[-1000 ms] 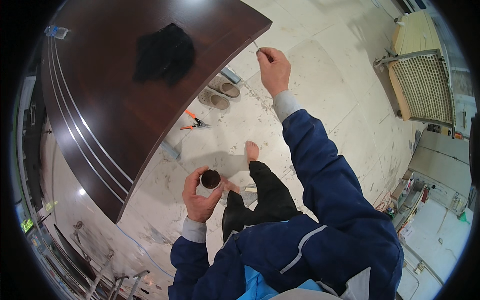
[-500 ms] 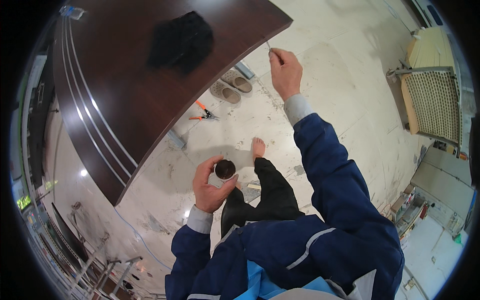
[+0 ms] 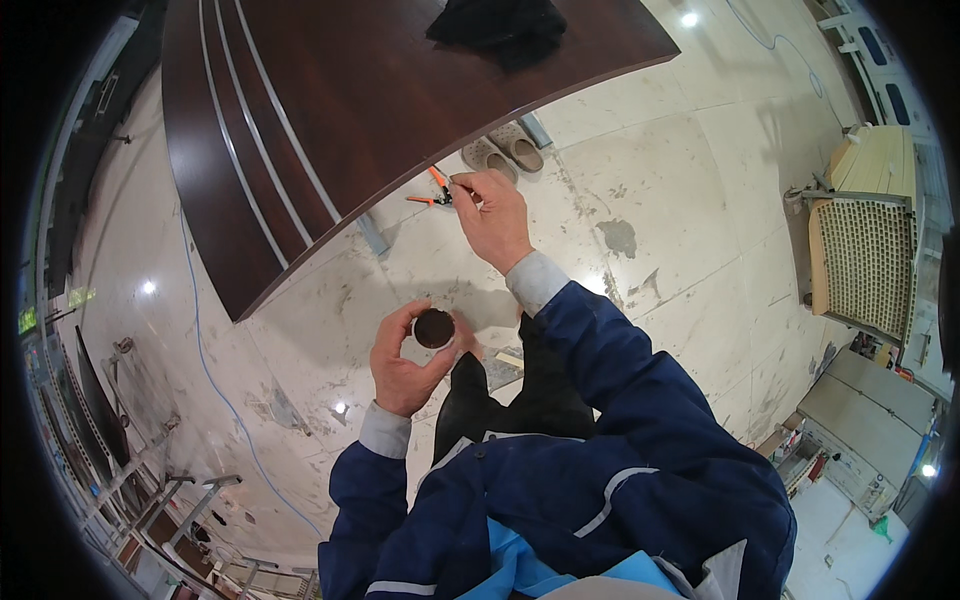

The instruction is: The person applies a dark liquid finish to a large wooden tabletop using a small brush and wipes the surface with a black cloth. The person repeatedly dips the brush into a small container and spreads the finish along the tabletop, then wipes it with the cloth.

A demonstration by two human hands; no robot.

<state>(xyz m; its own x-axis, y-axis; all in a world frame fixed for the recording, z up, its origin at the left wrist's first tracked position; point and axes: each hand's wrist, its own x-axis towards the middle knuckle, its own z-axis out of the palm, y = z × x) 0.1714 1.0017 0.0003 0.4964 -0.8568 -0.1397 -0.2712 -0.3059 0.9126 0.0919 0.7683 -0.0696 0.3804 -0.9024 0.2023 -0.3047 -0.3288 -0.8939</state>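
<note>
A: Since the right hand [image 3: 495, 215] has left the right corner of the dark brown tabletop [image 3: 380, 130], where is it?

B: Off the middle stretch of the curved near edge, much closer to the left hand [image 3: 405, 370] than half a second ago. Thumb and forefinger are pinched together, most likely on the thin stick that the earlier views show, though it is too small and blurred here to be sure.

A: And the left hand?

B: It grasps a small round cup [image 3: 434, 344] with dark brown contents, thumb on one side, fingers on the other, mouth up. The cup is outside the near edge, between the tabletop's left corner and the person's legs, and the grip is the same as before.

A: What do you make of the change?

B: I judge that attention has passed from the right corner, and that pinch and cup are now in easier reach of each other.

A: What else lies about?

B: Three silver strips [image 3: 266, 75] run to the near edge by the left corner; a black cloth [image 3: 500, 25] lies inward, toward the right corner. Orange-handled snips [image 3: 420, 200] and beige clogs [image 3: 515, 148] are on the floor [image 3: 680, 200] by that edge.
</note>
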